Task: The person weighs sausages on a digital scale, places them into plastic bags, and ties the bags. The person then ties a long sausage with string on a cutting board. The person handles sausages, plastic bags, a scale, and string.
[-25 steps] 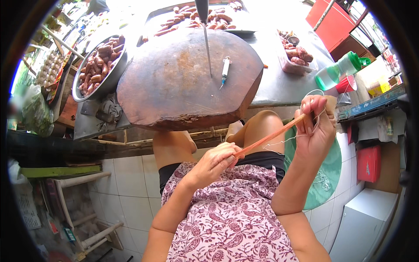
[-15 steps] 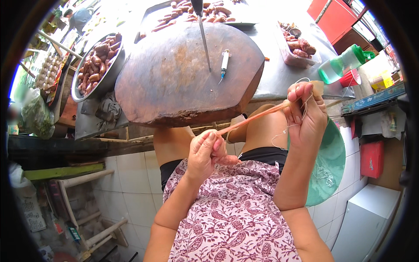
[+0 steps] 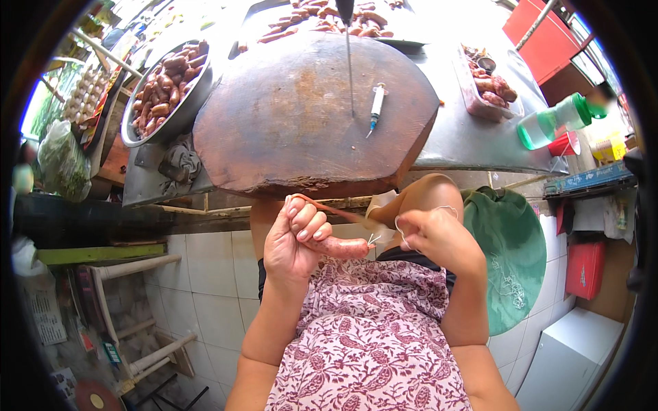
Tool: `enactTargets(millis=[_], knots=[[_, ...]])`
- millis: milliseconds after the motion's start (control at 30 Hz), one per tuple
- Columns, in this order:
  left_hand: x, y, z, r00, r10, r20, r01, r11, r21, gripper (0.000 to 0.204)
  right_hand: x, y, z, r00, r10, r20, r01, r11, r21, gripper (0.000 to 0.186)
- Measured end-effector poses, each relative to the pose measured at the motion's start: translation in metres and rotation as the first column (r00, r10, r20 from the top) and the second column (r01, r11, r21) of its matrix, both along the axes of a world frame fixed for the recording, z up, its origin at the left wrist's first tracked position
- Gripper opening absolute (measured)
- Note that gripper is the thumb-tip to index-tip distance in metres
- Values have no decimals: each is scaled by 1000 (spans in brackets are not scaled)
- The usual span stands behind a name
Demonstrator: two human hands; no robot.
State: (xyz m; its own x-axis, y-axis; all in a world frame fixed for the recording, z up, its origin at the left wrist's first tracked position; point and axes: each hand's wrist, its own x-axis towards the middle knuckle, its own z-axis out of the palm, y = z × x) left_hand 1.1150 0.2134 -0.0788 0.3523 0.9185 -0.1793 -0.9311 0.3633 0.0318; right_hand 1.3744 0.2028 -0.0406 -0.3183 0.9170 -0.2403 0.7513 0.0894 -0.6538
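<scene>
My left hand (image 3: pixel 296 229) is closed around a short pinkish sausage (image 3: pixel 343 248), which points to the right. White thread ends (image 3: pixel 373 239) stick out at the sausage's tip. From the top of this hand a thin reddish casing (image 3: pixel 325 207) stretches right to a pale, blurred piece. My right hand (image 3: pixel 442 241) is bent inward over my lap, its fingers pinched on white thread (image 3: pixel 399 229) that loops around them. Beyond both hands, a thick wooden chopping block (image 3: pixel 308 116) carries an upright knife (image 3: pixel 350 75) and a syringe (image 3: pixel 376 109) with blue at its tip.
A metal bowl (image 3: pixel 128 130) of sausages stands left of the block; a tray of sausages (image 3: pixel 367 24) lies behind it. At right are a plastic tub of meat (image 3: pixel 490 89), a green-capped bottle (image 3: pixel 555 121) and a red cup (image 3: pixel 563 144). Thread lies on a green stool (image 3: pixel 524 253).
My right hand has dropped from its raised place toward my lap. The left hand has turned and moved slightly left, bringing the sausage into fuller view. The casing now hangs slacker.
</scene>
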Motion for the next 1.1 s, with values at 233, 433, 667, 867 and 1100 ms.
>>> enactTargets(millis=[233,433,667,867,1100], knots=[[19,-7,-10,996,-35,-79,26,993,-112,24,-24,-18,18,865,87,-494,-100,995,1,67],[12,-6,-8,772,-128,-623,112,992,-66,34,-52,-19,-10,790,-14,-612,108,987,116,41],[-4,-13,19,-203,746,-634,687,570,450,39,-36,-13,-2,592,-430,-682,62,868,-493,22],[-2,-12,-2,334,-79,-939,677,713,181,32,-36,-10,-4,404,-492,-771,149,867,-476,22],[7,-25,-8,653,-237,-719,579,768,273,49,-7,-3,21,680,-7,-733,-83,993,-87,61]])
